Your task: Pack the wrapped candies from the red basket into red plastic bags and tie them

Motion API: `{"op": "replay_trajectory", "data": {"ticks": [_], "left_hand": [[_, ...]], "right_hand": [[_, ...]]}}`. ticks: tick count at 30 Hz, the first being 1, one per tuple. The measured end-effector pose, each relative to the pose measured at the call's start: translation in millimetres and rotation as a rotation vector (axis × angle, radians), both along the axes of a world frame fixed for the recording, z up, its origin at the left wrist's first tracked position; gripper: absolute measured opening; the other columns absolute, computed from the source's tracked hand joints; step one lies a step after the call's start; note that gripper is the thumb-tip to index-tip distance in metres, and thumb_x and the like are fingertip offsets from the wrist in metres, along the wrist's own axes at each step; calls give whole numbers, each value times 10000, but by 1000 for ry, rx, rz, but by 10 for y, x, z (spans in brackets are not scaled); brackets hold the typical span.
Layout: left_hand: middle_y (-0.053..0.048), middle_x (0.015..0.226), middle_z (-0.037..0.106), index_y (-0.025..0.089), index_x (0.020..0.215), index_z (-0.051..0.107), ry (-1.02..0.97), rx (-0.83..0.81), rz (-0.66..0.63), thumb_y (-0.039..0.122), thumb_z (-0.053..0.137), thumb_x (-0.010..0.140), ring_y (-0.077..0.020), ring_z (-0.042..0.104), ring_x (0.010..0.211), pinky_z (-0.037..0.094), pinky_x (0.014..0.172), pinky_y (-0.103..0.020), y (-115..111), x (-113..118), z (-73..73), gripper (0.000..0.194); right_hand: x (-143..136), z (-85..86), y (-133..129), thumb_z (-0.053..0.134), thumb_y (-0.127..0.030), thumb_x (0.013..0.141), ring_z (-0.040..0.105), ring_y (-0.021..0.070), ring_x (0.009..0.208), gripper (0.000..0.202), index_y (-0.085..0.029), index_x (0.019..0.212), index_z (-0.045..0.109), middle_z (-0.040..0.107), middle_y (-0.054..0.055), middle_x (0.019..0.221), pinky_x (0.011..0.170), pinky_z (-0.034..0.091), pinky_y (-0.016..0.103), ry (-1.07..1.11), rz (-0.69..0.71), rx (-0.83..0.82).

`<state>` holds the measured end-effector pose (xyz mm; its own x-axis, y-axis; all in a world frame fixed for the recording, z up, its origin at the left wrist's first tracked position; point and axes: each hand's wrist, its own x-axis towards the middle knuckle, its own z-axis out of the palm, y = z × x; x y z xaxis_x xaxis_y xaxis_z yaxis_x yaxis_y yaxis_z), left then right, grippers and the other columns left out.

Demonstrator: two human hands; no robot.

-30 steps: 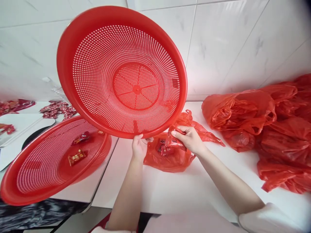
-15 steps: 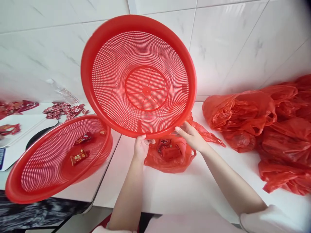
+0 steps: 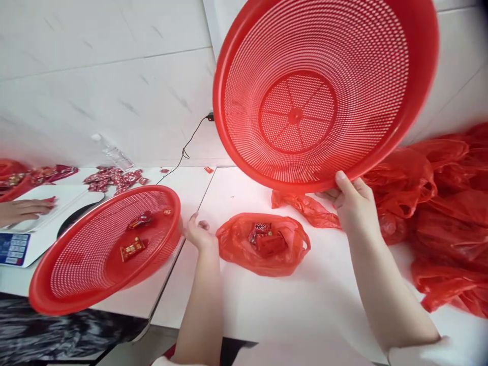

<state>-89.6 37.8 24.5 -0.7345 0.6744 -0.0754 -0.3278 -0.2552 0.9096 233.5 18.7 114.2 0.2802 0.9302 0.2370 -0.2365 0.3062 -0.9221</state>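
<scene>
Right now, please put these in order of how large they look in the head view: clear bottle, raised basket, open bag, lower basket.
Raised basket, cut off by the top edge
Lower basket
Open bag
Clear bottle
The baskets' real order is unsure; the raised one may be nearer the camera.

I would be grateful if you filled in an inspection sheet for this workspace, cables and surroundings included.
Surface: white tabletop with a seam.
Work items: red perforated plastic basket, raised and tilted; second such basket, lower, with wrapped pieces inside; open red plastic bag holding red packets.
Clutter: heaped red plastic bags at right; small red-and-white packets and clear plastic bottle at left.
Hands: right hand grips the raised basket's rim; left hand, empty, beside the lower basket, contact unclear.
Cables: thin black cable from wall to tabletop.
Surroundings: pale tiled wall; another person's hand at white scale.
</scene>
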Motion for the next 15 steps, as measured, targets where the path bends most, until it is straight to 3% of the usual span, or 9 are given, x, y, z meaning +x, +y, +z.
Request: {"op": "replay_trajectory", "data": {"ticks": [5,10,15], "left_hand": [[25,817,580,246,1065,422,40,75,172,339,458,796,-32,331,408,204,414,-178,-3,18,49,287],[47,686,557,212,1003,474,123,108,104,374,485,807,-42,337,391,203,402,-183,-13,180,31,254],[44,630,571,200,915,500,169,209,-52,424,520,830,-55,403,398,254,404,-184,-121,457,4,241]], "right_hand": [[87,65,-35,599,-471,863,685,233,949,267,-239,992,626,701,63,1038,772,577,386,-4,-19,-4],[144,62,-27,600,-477,859,696,246,930,270,-228,959,631,718,71,1006,777,588,399,30,64,-79],[76,93,-74,588,-499,866,690,259,988,322,-219,1013,646,714,82,1078,837,588,413,19,190,-123]]}}
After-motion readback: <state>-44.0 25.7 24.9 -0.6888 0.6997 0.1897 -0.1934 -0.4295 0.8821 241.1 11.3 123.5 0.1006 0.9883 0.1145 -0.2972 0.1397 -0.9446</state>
